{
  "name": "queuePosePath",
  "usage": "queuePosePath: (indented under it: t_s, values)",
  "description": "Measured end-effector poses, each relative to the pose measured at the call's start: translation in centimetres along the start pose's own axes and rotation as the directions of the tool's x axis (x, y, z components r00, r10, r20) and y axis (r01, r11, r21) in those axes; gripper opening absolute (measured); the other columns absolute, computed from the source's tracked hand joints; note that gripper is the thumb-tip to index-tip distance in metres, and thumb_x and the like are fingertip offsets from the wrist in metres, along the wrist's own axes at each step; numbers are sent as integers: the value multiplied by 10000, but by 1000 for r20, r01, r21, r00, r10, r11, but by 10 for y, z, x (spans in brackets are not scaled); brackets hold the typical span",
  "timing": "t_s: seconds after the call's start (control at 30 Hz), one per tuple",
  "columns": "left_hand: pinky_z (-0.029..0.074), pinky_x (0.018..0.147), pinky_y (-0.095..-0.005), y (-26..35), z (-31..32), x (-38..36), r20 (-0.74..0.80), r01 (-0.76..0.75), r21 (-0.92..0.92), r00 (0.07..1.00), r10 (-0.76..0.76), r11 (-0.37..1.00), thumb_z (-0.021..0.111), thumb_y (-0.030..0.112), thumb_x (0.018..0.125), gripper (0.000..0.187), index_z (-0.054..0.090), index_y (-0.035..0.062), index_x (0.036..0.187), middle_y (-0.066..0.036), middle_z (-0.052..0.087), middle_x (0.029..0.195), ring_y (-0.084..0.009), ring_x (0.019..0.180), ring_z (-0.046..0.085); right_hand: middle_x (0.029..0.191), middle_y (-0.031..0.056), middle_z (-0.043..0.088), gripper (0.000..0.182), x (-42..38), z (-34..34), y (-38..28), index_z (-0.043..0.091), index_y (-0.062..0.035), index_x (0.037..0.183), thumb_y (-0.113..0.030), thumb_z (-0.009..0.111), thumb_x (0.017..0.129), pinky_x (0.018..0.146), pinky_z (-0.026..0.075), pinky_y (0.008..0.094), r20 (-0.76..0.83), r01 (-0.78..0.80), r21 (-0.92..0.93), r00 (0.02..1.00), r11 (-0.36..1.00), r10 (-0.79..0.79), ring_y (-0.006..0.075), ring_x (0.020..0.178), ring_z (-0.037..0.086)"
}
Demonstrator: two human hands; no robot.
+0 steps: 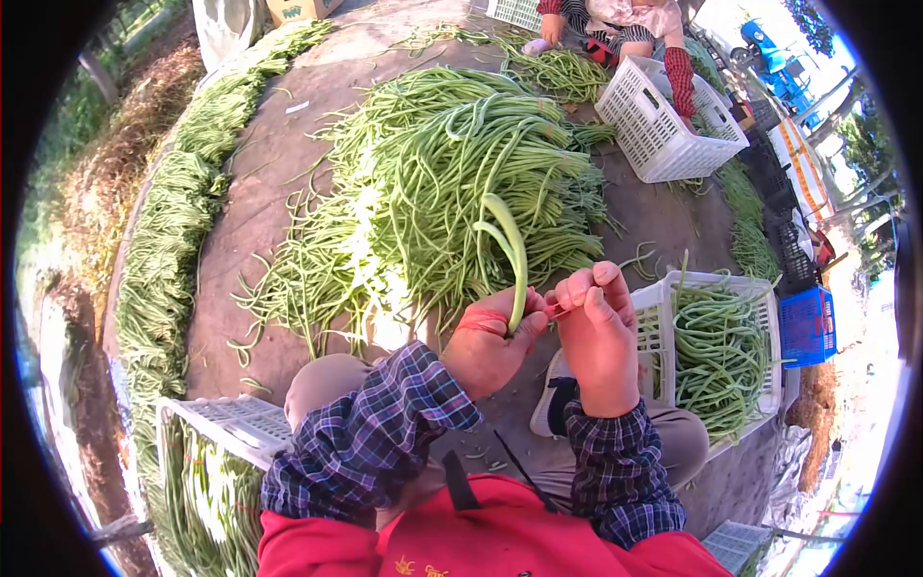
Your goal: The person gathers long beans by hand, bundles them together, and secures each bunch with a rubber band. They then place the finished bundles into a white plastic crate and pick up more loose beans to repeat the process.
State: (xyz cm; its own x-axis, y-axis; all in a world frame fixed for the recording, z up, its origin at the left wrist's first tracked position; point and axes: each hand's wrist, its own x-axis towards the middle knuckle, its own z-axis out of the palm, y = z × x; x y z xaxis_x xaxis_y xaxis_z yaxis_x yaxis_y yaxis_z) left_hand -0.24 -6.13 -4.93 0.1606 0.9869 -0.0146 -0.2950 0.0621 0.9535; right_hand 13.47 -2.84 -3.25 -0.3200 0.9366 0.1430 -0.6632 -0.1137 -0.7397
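Brown sheeting (260, 192) covers the ground in bright light, with long green beans piled and strewn across it. Near its lower edge, the left hand (490, 348) has its thumb pressed against a small bunch of beans (519, 274) and its fingers curled around them, the free ends arching up and away from the body. A red band (481, 321) loops around this hand, and a thin stretch of it runs across to the right hand (604, 337), whose thumb and fingertips pinch it; the two hands are near each other, apart. Just beyond them, a large heap of beans (461, 173) takes up the middle of the sheeting. Beside the right hand, toward the right edge, a white crate (652, 332) holds more beans, with a blue crate (808, 327) just outside it. Another white crate (236, 423) sits by the left knee, at the lower left corner, with beans in it. Along the left edge runs a thick row of beans (178, 202). At the upper right, a co-worker's arm (679, 82) reaches into a third white crate (663, 149), and a blue vehicle (774, 72) stands farther off.
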Motion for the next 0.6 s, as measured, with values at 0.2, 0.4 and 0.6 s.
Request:
queuePosePath:
  t_s: [0.2, 0.4, 0.6]
  values:
    - [374, 533, -197, 13, -7, 3, -141, 137, -424, 967, -214, 895, 463, 137, 886, 85, 535, 96, 869, 5, 565, 760, -72, 700, 527, 788, -5, 477, 141, -6, 8, -3, 467, -113, 957, -80, 541, 842, 745, 373, 300, -21, 15, 85, 1000, 996, -13, 106, 704, 452]
    - [370, 526, -213, 13, -12, 2, 42, 161, -665, 983, -179, 729, 405, 156, 907, 136, 518, 82, 924, -51, 583, 884, -119, 694, 527, 776, -7, 495, 160, -14, 7, 9, 482, -102, 987, -53, 521, 840, 637, 379, 265, 19, -65, 25, 998, 998, 65, 43, 531, 360]
    - [338, 497, -199, 20, -21, -5, 197, 307, -569, 952, -236, 763, 374, 239, 932, 264, 502, 55, 1071, -54, 590, 910, -103, 652, 500, 921, 27, 552, 144, -3, 12, -8, 523, -88, 980, -31, 515, 848, 622, 403, 262, -16, 22, 96, 1000, 995, -21, 37, 504, 365]
